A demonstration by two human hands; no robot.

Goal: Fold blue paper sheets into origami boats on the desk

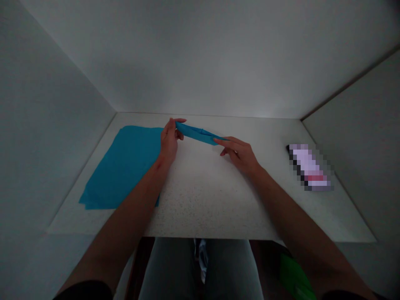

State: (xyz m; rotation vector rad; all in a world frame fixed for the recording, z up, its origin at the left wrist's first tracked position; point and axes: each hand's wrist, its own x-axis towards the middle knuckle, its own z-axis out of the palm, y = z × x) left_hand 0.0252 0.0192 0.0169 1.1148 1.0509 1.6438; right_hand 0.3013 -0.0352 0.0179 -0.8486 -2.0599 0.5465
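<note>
Enclosing the work: plain grey walls (pixel 200 58) at left, back and right, dimly lit.
White tabletop (pixel 203 208): flat, speckled toward its near edge.
Blue sheets (pixel 125 166): lying flat at the left, their near corner slightly offset.
Phone (pixel 308 166): pixelated, resting near the right wall.
Hands: left hand (pixel 169 139) and right hand (pixel 242 153) each pinched on one end of a folded blue strip (pixel 196 134).
Strip's place: between the hands, over the tabletop's far half.
Strip's handling: probably light, pliable, easily creased; best gripped at both ends, since the layers gape along the middle.
</note>
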